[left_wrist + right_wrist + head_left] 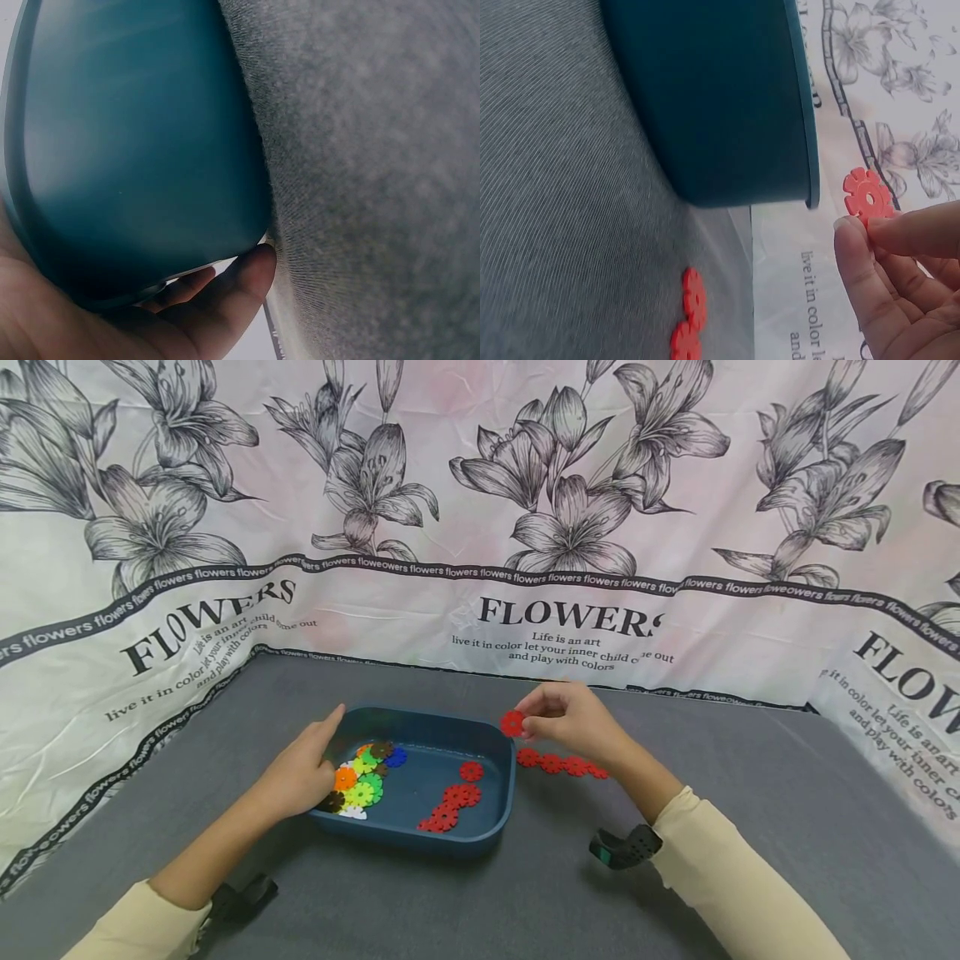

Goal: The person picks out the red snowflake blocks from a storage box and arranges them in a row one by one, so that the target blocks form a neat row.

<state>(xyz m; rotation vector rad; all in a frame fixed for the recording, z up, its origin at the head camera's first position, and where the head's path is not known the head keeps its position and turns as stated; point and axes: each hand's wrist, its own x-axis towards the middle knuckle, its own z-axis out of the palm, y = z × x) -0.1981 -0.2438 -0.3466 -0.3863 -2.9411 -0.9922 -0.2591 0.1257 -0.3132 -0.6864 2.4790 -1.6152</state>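
Note:
My right hand (573, 718) pinches a red notched plastic disc (868, 196) between thumb and forefinger, just above the right rim of the blue tray (420, 837). On the cloth below that hand lies a row of several red discs (551, 764). My left hand (296, 777) grips the tray's left end, thumb over the rim and fingertips (259, 262) low along the outer wall. Inside the tray, mixed-colour discs (360, 792) are heaped at the left, close to the left thumb. More red discs (456, 797) lie at the tray's right side.
Grey cloth (450, 910) covers the table. A white curtain (420, 618) with flower prints and lettering hangs behind and at both sides. Black straps, one of them the right wrist strap (626, 847), sit at the cuffs.

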